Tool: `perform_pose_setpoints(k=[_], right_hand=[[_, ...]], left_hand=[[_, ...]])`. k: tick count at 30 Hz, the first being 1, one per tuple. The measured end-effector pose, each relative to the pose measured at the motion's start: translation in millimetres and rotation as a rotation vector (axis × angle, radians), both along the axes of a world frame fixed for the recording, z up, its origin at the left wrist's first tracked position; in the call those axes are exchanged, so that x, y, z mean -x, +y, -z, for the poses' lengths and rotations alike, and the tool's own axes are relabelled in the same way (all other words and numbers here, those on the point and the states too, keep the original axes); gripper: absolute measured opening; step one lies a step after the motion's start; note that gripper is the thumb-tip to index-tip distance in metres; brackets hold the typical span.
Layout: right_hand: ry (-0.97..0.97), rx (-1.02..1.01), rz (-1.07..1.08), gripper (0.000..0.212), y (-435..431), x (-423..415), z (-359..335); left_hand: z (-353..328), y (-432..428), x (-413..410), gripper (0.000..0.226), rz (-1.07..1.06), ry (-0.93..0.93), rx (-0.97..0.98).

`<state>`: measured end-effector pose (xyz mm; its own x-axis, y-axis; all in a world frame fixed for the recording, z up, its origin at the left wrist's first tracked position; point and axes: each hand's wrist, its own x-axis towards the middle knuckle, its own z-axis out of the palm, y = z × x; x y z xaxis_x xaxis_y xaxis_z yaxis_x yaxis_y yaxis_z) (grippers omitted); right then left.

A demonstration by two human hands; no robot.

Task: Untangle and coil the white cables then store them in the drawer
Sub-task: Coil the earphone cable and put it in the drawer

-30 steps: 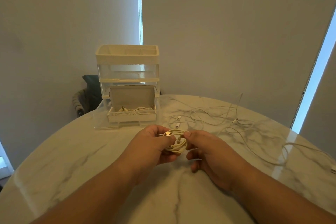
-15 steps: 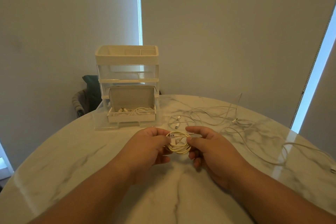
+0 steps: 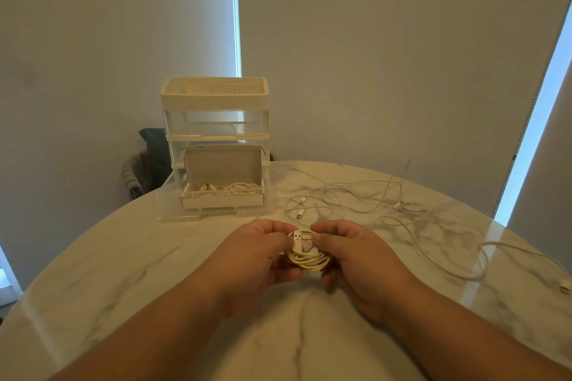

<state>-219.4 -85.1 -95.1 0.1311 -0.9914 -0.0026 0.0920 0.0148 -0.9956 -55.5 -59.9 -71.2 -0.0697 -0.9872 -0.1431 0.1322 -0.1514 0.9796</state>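
A small coil of white cable (image 3: 307, 259) sits between my two hands above the marble table, its USB plug (image 3: 297, 240) pointing up. My left hand (image 3: 260, 260) grips the coil's left side, thumb and fingers curled round it. My right hand (image 3: 359, 260) pinches the right side near the plug. Behind them a clear drawer unit (image 3: 213, 120) has its bottom drawer (image 3: 216, 210) pulled out, with an open cardboard box (image 3: 223, 198) of coiled cables inside. More white cables (image 3: 365, 198) lie tangled on the table to the right.
The round marble table (image 3: 123, 272) curves away at left and right. One loose cable (image 3: 495, 257) trails to the right edge, ending in a plug (image 3: 565, 288). A chair with dark clothing (image 3: 145, 164) stands behind the table at left. Blinds cover the wall behind.
The coil has been turned in my hands, so the USB plug now stands upright between my thumbs. Both hands stayed in about the same place.
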Motion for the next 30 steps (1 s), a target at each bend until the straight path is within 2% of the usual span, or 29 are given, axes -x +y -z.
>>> perform_pose_setpoints(k=[3, 8, 11, 13, 16, 19, 21, 26, 30], right_hand=[[0.017, 0.004, 0.005, 0.009, 0, 0, -1], [-0.119, -0.049, 0.024, 0.008, 1, -3, -4], [-0.263, -0.100, 0.019, 0.010, 2, -7, -7], [-0.286, -0.115, -0.010, 0.013, 3, -9, -7], [-0.174, -0.070, -0.052, 0.018, 5, -6, -5], [0.116, 0.024, -0.004, 0.034, 10, -3, -8], [0.209, 0.063, 0.040, 0.042, 12, -1, -11], [0.235, 0.172, 0.055, 0.061, 9, 3, -13], [0.171, 0.224, -0.019, 0.049, 9, 4, -12]], left_hand=[[1, 0, 1, 0.020, -0.011, -0.019, 0.001], [2, 0, 5, 0.031, -0.006, 0.157, -0.042], [3, 2, 8, 0.046, 0.038, 0.255, -0.163], [2, 5, 9, 0.053, 0.102, 0.328, -0.223], [-2, 7, 11, 0.049, 0.133, 0.417, -0.212], [-2, 6, 12, 0.044, 0.085, 0.413, -0.197], [-2, 6, 12, 0.042, 0.060, 0.394, -0.195], [-6, 4, 6, 0.047, -0.005, 0.371, -0.183], [-8, 5, 1, 0.064, 0.004, 0.396, -0.181]])
